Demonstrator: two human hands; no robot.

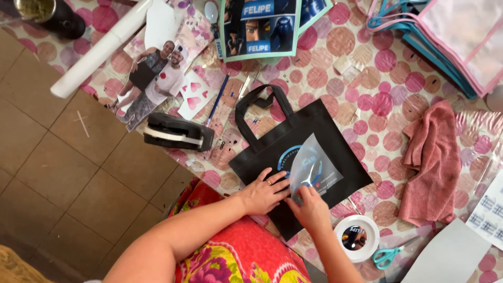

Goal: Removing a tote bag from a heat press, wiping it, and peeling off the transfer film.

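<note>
Black bag (293,141) lies flat mid-worktop (367,78), near edge. Left hand (264,191) presses open-palmed on it; right hand (310,207) pinches the clear film (309,167) over its round print. Pink cloth (432,162) sits right.

Film (313,166) on bag (293,141), towel (432,162) beside.

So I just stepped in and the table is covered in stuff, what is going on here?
A person is working on a black tote bag lying flat on the dotted tablecloth. The left hand lies flat on the bag, while the right hand has a grip on the lower edge of a clear film sheet that is partly lifted over the round blue print. A pink cloth lies to the right, teal scissors and a tape roll near the table edge.
</note>
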